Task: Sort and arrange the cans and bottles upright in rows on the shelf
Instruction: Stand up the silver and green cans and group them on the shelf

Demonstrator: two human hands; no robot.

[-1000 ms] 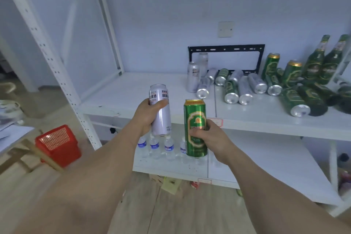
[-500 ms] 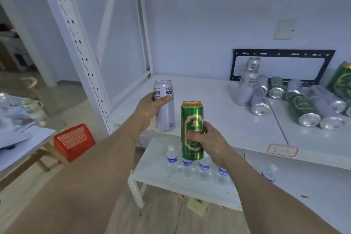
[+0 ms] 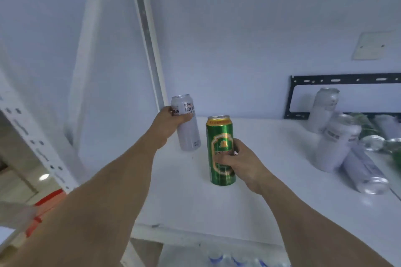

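Tall green aluminium can [image 3: 221,150]: upright, mid-shelf, gripped by right hand [image 3: 239,161]. Silver-white aluminium can [image 3: 186,123]: tilted, far left, gripped by left hand [image 3: 168,122]. White metal shelf [image 3: 249,212]: no row begun. Silver cans [image 3: 351,154], far right: mostly toppled, unsorted.

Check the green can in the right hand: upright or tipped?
Upright. The green can stands vertical, gold top up, gripped by the right hand over the shelf; whether it rests on it, cannot tell.

One green can [image 3: 221,151] and one silver can [image 3: 187,128] are held upright. At the right are one standing silver can [image 3: 323,110] and roughly three lying silver cans [image 3: 338,147], the blurred rest uncountable.
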